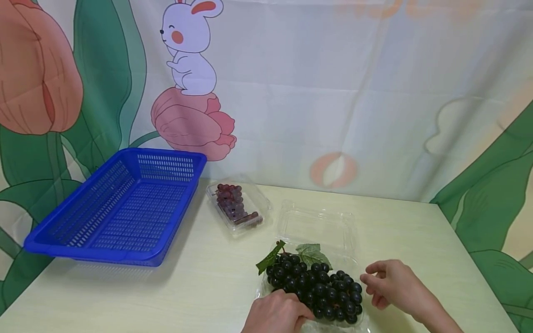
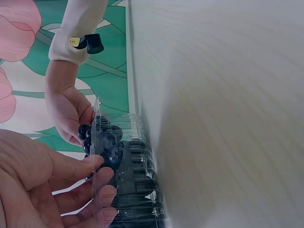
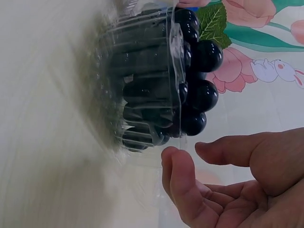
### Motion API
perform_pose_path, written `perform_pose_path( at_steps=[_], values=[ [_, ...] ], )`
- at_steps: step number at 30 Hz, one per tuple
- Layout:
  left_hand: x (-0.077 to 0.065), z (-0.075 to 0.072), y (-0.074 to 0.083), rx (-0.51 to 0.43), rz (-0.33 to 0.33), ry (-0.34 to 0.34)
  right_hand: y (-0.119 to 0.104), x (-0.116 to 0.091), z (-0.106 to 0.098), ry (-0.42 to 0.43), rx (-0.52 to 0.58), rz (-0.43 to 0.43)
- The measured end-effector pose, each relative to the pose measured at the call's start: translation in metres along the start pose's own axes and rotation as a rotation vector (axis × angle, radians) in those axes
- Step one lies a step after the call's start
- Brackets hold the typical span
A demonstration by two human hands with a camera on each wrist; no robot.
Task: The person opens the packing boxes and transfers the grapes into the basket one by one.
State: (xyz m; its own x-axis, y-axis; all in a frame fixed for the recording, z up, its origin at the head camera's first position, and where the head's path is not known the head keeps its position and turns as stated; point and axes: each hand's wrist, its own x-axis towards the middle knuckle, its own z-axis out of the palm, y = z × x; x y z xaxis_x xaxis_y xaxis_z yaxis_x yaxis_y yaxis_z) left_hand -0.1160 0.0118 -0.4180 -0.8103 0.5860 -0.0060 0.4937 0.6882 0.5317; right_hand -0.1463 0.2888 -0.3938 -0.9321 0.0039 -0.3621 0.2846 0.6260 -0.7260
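A bunch of black grapes [image 1: 310,284] with two green leaves [image 1: 312,255] fills an open clear plastic clamshell box [image 3: 147,71] at the table's near side. Its clear lid [image 1: 316,226] lies folded back behind the grapes. My left hand [image 1: 278,311] grips the near rim, the thumb at the edge and the fingers against the outer wall, as the left wrist view shows. Just off the right end of the box, my right hand [image 1: 393,286] holds nothing, with thumb and forefinger apart and fingertips close to the rim. Some grapes rise above the rim.
A blue plastic basket [image 1: 170,233] with slotted walls stands on the left of the pale table [image 1: 200,286]. Between it and the grapes, a second clear box [image 1: 260,203] holds red grapes [image 1: 231,203]. A printed curtain [image 1: 287,106] hangs along the table's back edge.
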Motion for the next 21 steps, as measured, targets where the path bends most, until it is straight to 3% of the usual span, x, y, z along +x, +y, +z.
perform_pose_path(
  at_steps=[21],
  values=[
    [0.001,0.0,0.0,0.001,0.003,0.004,0.0,-0.004,0.011,-0.008,0.012,0.001]
  ],
)
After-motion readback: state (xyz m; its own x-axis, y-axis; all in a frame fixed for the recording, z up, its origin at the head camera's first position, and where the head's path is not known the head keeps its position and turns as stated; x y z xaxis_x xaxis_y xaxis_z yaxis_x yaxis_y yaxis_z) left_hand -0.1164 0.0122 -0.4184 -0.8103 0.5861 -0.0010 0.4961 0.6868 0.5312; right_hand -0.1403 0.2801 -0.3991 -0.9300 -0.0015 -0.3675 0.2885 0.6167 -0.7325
